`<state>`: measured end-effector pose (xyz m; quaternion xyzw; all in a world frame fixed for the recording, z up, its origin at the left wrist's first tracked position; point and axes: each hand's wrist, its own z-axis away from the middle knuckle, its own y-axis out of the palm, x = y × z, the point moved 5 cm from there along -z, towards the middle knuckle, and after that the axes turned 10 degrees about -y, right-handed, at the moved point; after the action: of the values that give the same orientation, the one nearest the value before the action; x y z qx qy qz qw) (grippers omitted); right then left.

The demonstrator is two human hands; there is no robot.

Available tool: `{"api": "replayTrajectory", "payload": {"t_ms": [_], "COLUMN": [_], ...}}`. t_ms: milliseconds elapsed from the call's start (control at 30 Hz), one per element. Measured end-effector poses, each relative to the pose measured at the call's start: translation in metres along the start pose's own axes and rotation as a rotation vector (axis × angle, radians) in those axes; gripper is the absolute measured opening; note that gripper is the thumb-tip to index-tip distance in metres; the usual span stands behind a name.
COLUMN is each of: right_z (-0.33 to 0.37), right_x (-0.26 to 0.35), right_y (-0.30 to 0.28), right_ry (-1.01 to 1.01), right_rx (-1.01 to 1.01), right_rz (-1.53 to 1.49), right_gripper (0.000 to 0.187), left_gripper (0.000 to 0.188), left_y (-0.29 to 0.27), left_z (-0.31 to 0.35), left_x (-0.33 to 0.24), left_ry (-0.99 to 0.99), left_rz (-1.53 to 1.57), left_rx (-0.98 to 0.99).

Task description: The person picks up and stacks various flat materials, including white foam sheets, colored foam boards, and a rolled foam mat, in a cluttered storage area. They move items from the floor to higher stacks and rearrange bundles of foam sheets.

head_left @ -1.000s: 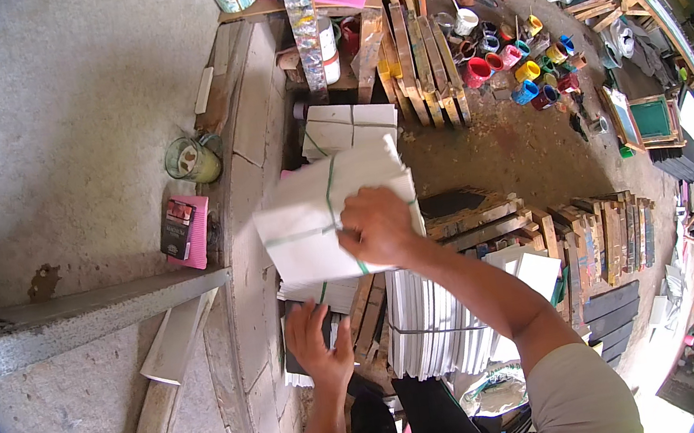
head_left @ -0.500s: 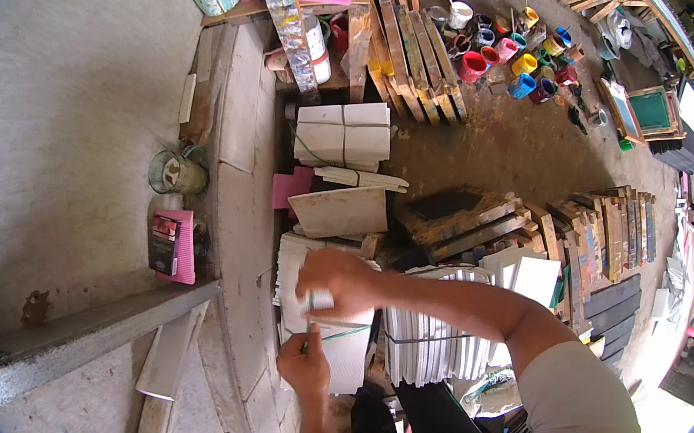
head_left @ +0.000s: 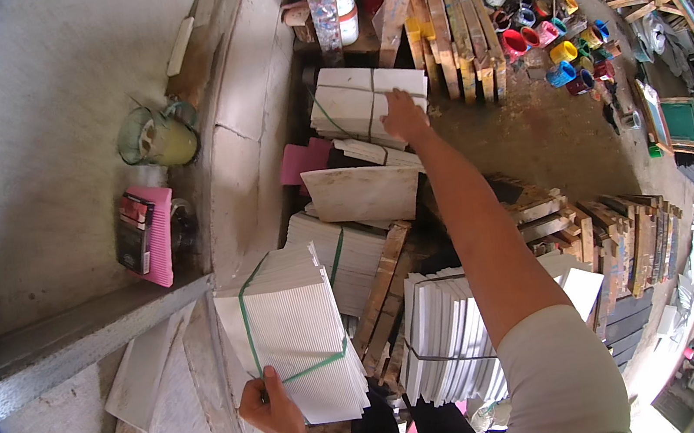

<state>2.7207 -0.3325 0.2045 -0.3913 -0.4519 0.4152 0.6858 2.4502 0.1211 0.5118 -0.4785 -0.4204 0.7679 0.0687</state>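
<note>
My left hand (head_left: 271,409) is closed at the lower left edge of a bundle of white corrugated sheets (head_left: 288,334), its thumb beside the green strap (head_left: 247,322) that binds it. The bundle tilts toward me, with another strapped white stack (head_left: 353,259) partly hidden behind it. Stretched far forward, my right hand (head_left: 406,118) has its fingers extended over the right side of a second white bundle (head_left: 347,104), which is tied with dark cord. I cannot tell whether those fingertips press on it.
A low concrete ledge (head_left: 237,143) runs along the left. Wooden frames (head_left: 463,35) lean beyond the far bundle, with paint pots (head_left: 546,32) to their right. Another tied stack of white sheets (head_left: 442,335) stands by my legs. A metal bar (head_left: 99,332) crosses at left.
My right hand has left the strap on the near bundle and reached forward to the far one. The near bundle is now raised and tilted in my left hand. The whole view has shifted.
</note>
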Motion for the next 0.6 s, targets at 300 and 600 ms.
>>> {"api": "replayTrajectory", "payload": {"t_ms": [300,600], "right_z": [-0.012,0.004], "right_x": [-0.004,0.007], "right_y": [0.008,0.015], "right_ry": [0.188,0.174], "right_rx": [-0.013,-0.102], "right_rz": [-0.143,-0.059], "right_gripper": [0.101,0.043], "left_gripper": [0.052,0.043], "left_y": [-0.007,0.000], "left_z": [0.016,0.034], "left_x": [0.007,0.016], "left_ry": [0.056,0.152], "left_rz": [-0.014,-0.072], "left_rx": [0.037,0.214]}}
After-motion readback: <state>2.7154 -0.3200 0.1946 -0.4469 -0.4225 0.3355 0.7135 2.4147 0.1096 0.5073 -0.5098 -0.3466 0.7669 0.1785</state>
